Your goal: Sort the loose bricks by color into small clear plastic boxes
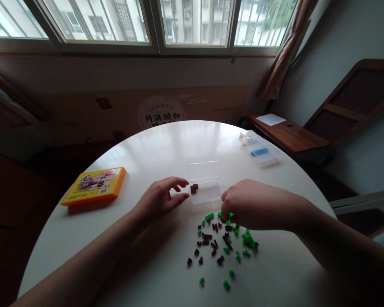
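Observation:
My left hand is beside the left edge of a small clear plastic box, thumb and fingers apart, nothing between them. The box lies with its lid folded back, and a few dark brown bricks sit at its left end. Over the far right of a scatter of brown and green toy bricks, my right hand points down with fingers curled together. Its fingertips are hidden, so what they hold, if anything, cannot be seen. Loose green bricks and brown bricks lie on the table below it.
An orange and yellow box lies at the left of the round white table. Another clear case with a blue piece stands at the back right. Beyond the table, a wooden surface holds a paper sheet.

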A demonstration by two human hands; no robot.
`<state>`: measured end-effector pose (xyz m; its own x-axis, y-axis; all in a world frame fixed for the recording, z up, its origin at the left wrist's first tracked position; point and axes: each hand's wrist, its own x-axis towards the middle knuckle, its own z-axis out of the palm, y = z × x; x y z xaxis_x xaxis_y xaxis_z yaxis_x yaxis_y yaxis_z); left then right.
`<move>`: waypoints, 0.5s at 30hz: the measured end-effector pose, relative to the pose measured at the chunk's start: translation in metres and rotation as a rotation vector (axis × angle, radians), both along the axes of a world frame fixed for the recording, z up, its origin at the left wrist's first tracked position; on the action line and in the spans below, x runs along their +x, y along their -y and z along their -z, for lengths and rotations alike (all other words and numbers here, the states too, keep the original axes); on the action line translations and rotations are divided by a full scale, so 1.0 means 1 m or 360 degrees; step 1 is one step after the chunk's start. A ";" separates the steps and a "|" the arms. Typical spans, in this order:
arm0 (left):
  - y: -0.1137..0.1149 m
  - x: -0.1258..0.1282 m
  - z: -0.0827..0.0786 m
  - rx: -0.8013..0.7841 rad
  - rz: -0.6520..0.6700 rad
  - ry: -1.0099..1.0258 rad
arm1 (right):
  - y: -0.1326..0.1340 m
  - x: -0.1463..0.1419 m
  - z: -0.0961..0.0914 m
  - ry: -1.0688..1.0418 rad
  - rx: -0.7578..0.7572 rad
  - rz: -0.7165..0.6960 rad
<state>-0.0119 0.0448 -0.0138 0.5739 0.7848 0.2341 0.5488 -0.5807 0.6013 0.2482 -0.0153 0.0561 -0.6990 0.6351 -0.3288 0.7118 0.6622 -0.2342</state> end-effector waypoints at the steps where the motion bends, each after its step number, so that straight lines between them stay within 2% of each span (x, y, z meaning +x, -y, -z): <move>1: 0.000 0.000 0.000 0.0005 -0.0003 0.0012 | 0.000 -0.001 0.002 0.0001 0.0023 -0.0014; 8: -0.001 -0.001 0.001 0.0011 -0.0031 0.0031 | -0.005 -0.007 0.013 0.0113 0.0136 -0.0052; 15: -0.002 -0.002 0.002 0.0015 -0.0026 0.0037 | -0.005 -0.007 0.013 0.0109 0.0175 -0.0058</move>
<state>-0.0139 0.0467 -0.0162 0.5552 0.7918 0.2547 0.5441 -0.5774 0.6088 0.2412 -0.0102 0.0428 -0.7006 0.6445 -0.3063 0.6986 0.7069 -0.1108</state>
